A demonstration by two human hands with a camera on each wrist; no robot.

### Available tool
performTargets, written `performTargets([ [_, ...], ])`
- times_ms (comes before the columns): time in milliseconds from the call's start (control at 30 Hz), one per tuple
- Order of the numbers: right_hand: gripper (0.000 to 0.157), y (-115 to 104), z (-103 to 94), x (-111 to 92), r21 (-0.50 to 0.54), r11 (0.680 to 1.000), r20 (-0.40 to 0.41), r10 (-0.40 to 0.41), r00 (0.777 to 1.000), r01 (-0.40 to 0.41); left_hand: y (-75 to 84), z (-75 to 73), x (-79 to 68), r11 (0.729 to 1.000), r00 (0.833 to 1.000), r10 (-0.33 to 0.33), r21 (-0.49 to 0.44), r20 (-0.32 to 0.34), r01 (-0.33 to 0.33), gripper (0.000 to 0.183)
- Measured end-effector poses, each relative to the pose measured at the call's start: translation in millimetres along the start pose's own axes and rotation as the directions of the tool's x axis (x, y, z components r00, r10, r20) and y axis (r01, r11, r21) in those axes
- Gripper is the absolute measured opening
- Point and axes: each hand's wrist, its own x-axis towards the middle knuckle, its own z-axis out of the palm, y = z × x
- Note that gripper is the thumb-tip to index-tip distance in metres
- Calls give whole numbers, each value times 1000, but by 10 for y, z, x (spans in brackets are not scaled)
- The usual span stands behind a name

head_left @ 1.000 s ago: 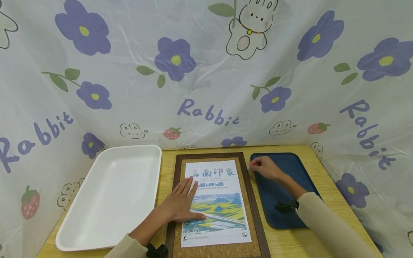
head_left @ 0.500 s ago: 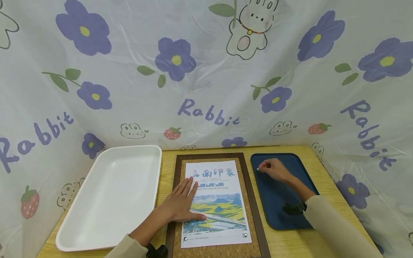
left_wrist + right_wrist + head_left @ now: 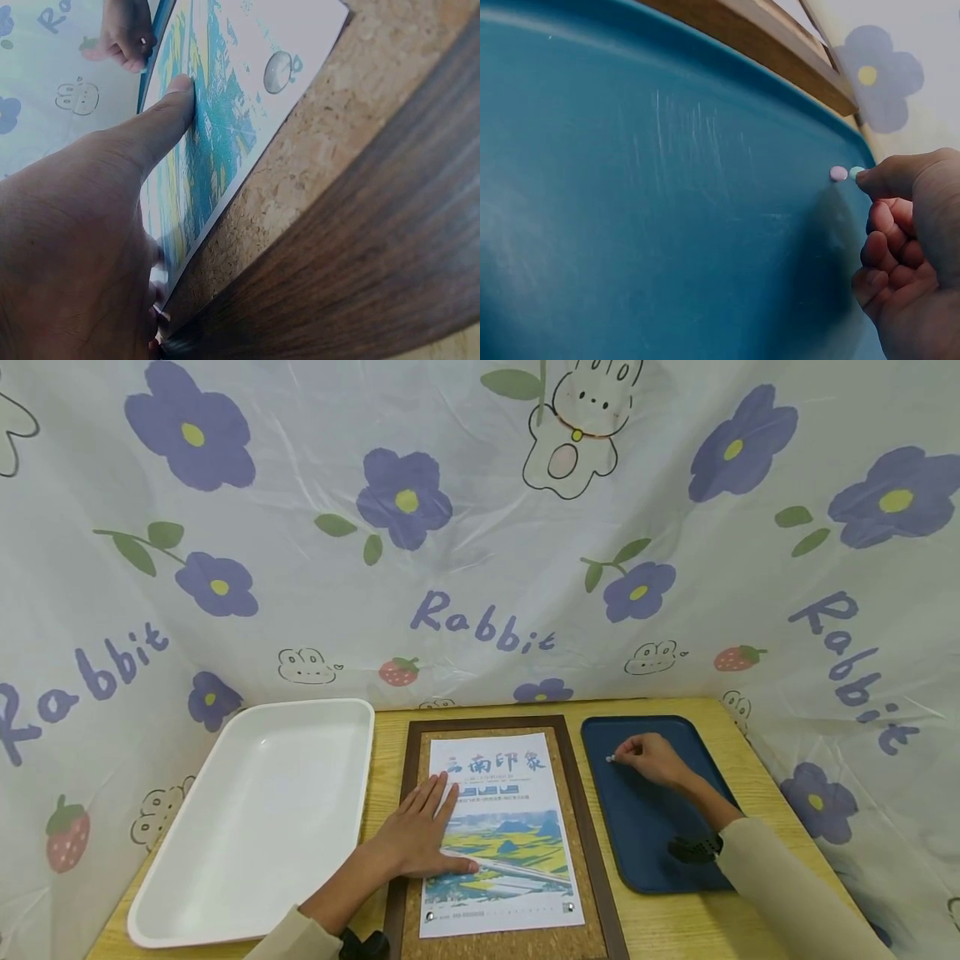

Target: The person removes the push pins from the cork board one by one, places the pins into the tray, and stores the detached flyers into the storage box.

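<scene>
My left hand (image 3: 416,835) lies with fingers spread on a printed poster (image 3: 510,835), holding it against a cork board (image 3: 480,943) with a brown frame. Round silver thumbtacks sit in the poster's two bottom corners; one thumbtack (image 3: 278,73) shows in the left wrist view. Over the far left part of the blue tray (image 3: 660,827), my right hand (image 3: 651,758) pinches a small mint-green round-headed tack (image 3: 856,173) between thumb and finger. A pink round-headed tack (image 3: 838,173) is right beside it. The tacks' points cannot be seen.
A large white tray (image 3: 255,827) stands left of the board. The yellow wood-grain table (image 3: 660,931) shows between the things. A patterned curtain (image 3: 480,568) hangs behind and at both sides.
My right hand has moved from beside the board's right edge rightward, over the blue tray, and a second small tack now shows at its fingertips. The left hand has stayed on the poster.
</scene>
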Motion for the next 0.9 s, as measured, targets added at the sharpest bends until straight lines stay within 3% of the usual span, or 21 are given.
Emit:
performTargets([
  [500, 12, 68, 37, 1, -23, 1000, 1, 8, 1000, -8, -56, 84, 37, 1000, 1000, -6, 25, -11, 7, 128],
  [733, 12, 75, 27, 7, -30, 1000, -4, 2, 1000, -2, 11, -18, -7, 1000, 1000, -2, -16, 3, 2, 126],
  [900, 12, 67, 13, -5, -41, 999, -1, -1, 1000, 1, -24, 20, 3, 1000, 1000, 5, -3, -4, -5, 128],
])
